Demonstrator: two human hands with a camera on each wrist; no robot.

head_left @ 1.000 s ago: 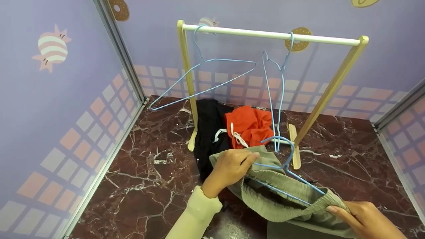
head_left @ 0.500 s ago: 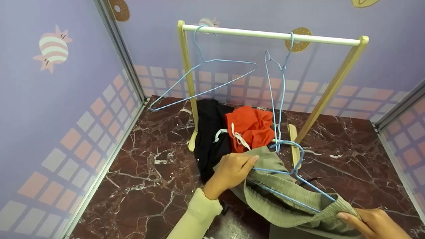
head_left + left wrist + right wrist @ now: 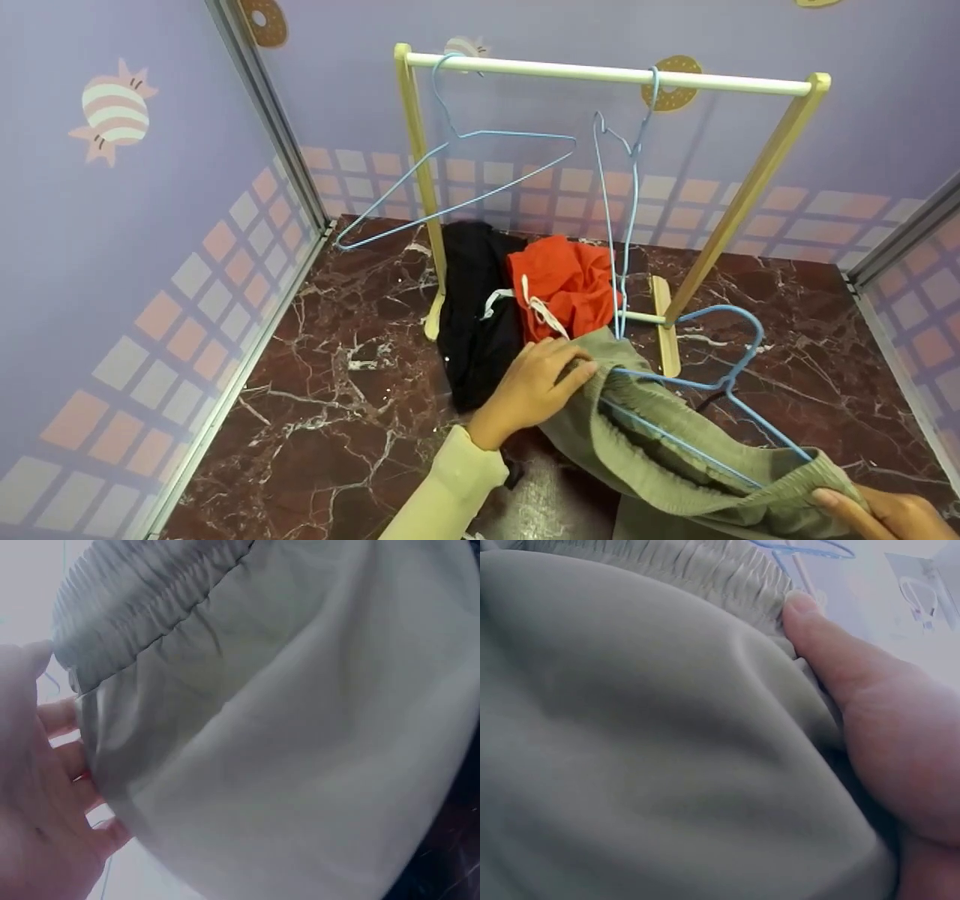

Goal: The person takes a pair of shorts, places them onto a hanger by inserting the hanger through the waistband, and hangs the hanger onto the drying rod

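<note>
Olive-green elastic-waist pants [image 3: 637, 472] are stretched between the two hands, low in the head view. A blue hanger [image 3: 731, 384] sits inside the waist opening, its hook sticking up above the waistband. My left hand [image 3: 534, 384] pinches the waistband's left end, thumb on top. At the other end, my right hand [image 3: 896, 510] grips the waistband between thumb and fingers, partly cut off by the frame. The left wrist view shows the gathered waistband [image 3: 150, 607] beside the fingers. In the right wrist view, the thumb [image 3: 832, 649] presses the waistband's edge.
A rack with a white rail [image 3: 540, 69] and wooden legs stands ahead. Two blue hangers hang on it, one at left [image 3: 457, 202] and one at right [image 3: 634, 195]. Black clothing [image 3: 480, 322] and an orange garment [image 3: 574, 281] with white cords lie on the marble floor [image 3: 337, 420].
My right hand has moved right and slightly down, pulling the waistband wider. The hanger has shifted right with it. My left hand has moved slightly right, still gripping the pants.
</note>
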